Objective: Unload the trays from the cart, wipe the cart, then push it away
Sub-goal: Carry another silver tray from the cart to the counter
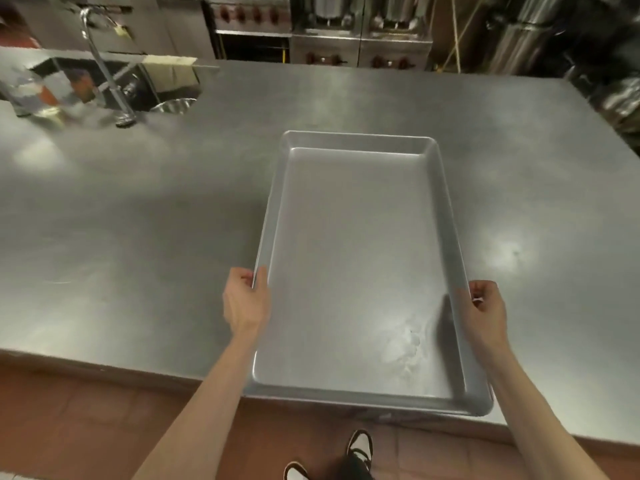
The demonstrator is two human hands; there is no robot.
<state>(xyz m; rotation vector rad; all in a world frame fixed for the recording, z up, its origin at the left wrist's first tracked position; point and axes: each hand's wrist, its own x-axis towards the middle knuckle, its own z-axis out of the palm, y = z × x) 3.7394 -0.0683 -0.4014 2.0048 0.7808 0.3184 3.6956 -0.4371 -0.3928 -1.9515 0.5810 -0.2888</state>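
**Tray held over the counter's near edge**

Tray [360,265], a shallow metal one with nothing in it, runs lengthways straight away from the person, its far end well over the steel counter [138,237] and its near end jutting past the counter's front edge. Left hand [246,303] grips the left long rim, thumb inside the wall and fingers curled under it; right hand [486,313] grips the right long rim in the same way. Both grips sit toward the near end, so neither hand is the nearer, and most of the tray's length reaches out ahead of them. My judgement: setting it down means sliding it forward along that long axis.

Whether the underside already touches the counter cannot be told. The cart is out of view. A sink [114,81] with a faucet [104,67] lies at the far left, blurred.
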